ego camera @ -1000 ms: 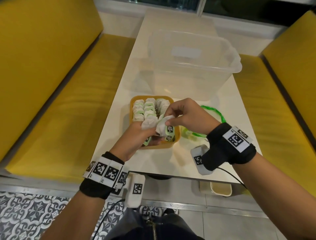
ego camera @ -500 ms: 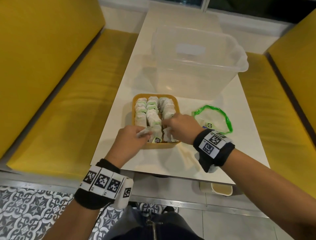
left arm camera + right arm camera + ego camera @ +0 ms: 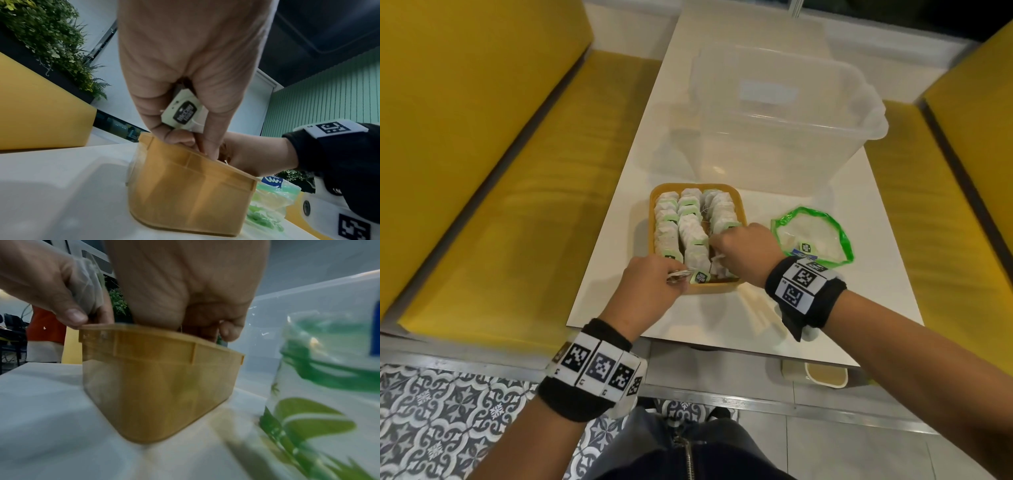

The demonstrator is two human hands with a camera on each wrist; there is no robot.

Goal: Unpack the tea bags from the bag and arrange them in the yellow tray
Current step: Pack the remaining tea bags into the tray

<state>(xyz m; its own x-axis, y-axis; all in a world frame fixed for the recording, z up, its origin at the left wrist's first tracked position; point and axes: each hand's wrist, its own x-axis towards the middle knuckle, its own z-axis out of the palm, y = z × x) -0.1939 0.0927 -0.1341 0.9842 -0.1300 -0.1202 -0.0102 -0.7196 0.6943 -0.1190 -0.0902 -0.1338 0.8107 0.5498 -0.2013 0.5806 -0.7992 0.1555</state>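
Note:
The yellow tray (image 3: 709,290) sits at the table's near edge with three rows of white tea bags (image 3: 690,226) standing in it. My left hand (image 3: 678,275) hovers at the tray's near left corner and pinches a tea bag (image 3: 88,285), whose green tag (image 3: 180,113) shows under the palm. My right hand (image 3: 719,253) reaches into the near right corner, its curled fingers on a tea bag (image 3: 717,266); the tray wall (image 3: 160,382) hides the fingertips. The green-rimmed plastic bag (image 3: 825,236) lies open to the tray's right, a tagged tea bag (image 3: 806,246) inside it.
A large clear plastic bin (image 3: 774,113) stands just behind the tray on the white table (image 3: 722,325). Yellow benches (image 3: 500,171) flank the table on both sides. A small cup (image 3: 825,375) stands on the floor under the table's near edge.
Both hands dropped from above the tray to its near end. The right hand lowered its tea bag into the near right corner, uncovering the plastic bag. The left hand kept its tea bag.

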